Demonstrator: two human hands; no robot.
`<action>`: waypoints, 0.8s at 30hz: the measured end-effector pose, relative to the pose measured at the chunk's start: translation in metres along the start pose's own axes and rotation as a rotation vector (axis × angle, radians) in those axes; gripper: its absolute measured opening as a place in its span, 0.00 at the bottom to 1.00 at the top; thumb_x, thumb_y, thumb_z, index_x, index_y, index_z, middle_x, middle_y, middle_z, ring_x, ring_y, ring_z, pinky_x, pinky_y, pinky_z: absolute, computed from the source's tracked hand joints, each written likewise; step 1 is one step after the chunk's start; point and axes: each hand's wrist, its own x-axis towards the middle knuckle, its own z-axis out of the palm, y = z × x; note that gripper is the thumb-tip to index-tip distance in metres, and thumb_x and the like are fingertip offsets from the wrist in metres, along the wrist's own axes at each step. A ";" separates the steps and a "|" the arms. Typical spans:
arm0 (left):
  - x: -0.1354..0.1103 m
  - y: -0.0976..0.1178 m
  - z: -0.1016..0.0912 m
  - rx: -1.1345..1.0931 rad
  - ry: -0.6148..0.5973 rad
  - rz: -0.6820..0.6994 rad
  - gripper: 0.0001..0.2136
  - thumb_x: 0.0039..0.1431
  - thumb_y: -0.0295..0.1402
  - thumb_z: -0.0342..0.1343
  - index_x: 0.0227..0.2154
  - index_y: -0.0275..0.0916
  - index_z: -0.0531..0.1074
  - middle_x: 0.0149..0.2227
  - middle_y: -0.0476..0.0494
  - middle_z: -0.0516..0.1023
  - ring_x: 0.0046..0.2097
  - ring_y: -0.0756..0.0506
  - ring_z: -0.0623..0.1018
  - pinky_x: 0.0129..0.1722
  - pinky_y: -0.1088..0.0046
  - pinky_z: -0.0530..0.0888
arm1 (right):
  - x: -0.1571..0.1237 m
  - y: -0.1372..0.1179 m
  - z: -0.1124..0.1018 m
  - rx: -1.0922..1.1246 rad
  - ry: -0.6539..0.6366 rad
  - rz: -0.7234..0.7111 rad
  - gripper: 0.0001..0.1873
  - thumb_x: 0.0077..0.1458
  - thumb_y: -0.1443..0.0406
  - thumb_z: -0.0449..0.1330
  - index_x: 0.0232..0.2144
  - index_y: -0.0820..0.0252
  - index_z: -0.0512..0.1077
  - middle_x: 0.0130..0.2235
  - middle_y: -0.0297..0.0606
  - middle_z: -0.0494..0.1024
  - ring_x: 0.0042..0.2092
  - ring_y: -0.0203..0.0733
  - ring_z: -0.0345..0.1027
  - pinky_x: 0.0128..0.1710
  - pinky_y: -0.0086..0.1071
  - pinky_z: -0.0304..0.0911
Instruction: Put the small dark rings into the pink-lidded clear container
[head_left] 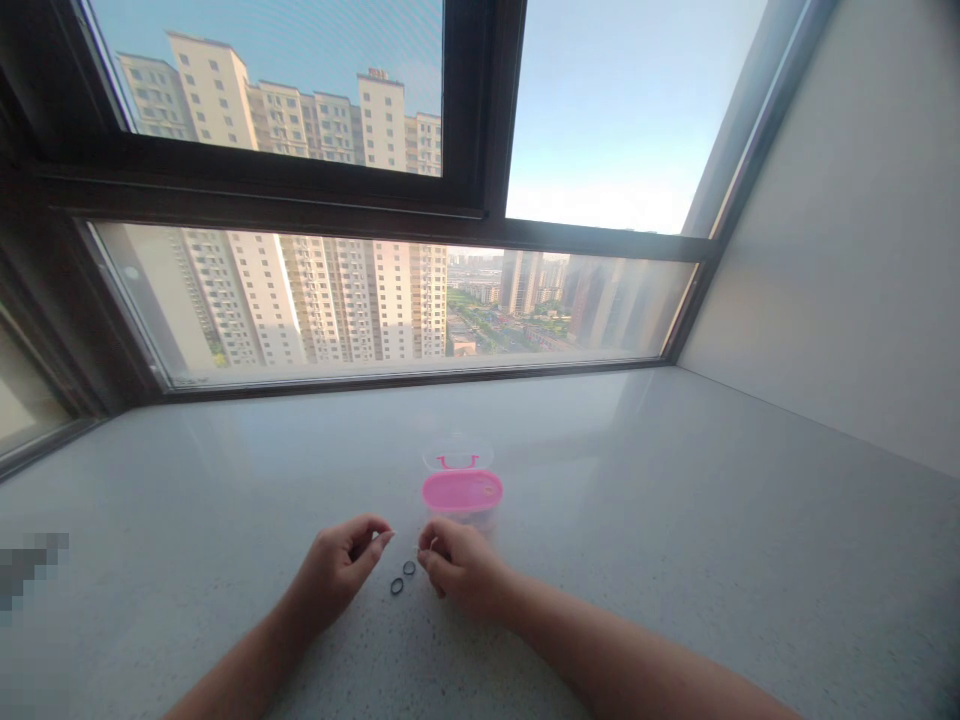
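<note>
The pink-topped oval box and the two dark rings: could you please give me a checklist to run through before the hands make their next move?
1. Box upright: ok; the pink-topped oval box stands on the speckled sill.
2. Rings apart: ok; the nearer dark ring and the farther dark ring lie close together without overlapping.
3. Left hand clear of rings: ok; the left hand is apart from both.
4. Right hand clear of rings: cannot tell; the right hand is very near the farther dark ring.
5. Something pinched in the fingertips: cannot tell; too small to make out.
6. Box front unobstructed: not ok; the right hand partly hides it.
</note>
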 end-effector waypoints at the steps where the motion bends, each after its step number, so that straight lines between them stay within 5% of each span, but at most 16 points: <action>1: 0.000 0.000 0.000 0.000 -0.001 -0.003 0.14 0.56 0.41 0.46 0.28 0.36 0.70 0.18 0.57 0.51 0.21 0.52 0.56 0.21 0.79 0.54 | 0.000 0.000 0.000 -0.002 -0.001 -0.002 0.04 0.51 0.68 0.51 0.31 0.61 0.64 0.18 0.27 0.64 0.20 0.30 0.57 0.20 0.22 0.52; 10: 0.000 0.002 -0.002 -0.065 0.024 0.007 0.13 0.55 0.39 0.47 0.27 0.36 0.71 0.19 0.54 0.63 0.22 0.51 0.61 0.22 0.79 0.59 | -0.001 -0.002 -0.001 -0.022 -0.007 0.010 0.05 0.51 0.68 0.51 0.33 0.61 0.65 0.18 0.27 0.64 0.20 0.30 0.57 0.22 0.22 0.53; 24: -0.001 0.005 -0.001 -0.106 0.069 -0.012 0.12 0.53 0.38 0.49 0.28 0.36 0.73 0.18 0.53 0.67 0.22 0.51 0.64 0.22 0.79 0.61 | -0.002 -0.005 -0.002 0.001 -0.006 -0.013 0.04 0.51 0.68 0.50 0.32 0.61 0.64 0.17 0.26 0.63 0.19 0.30 0.57 0.22 0.22 0.53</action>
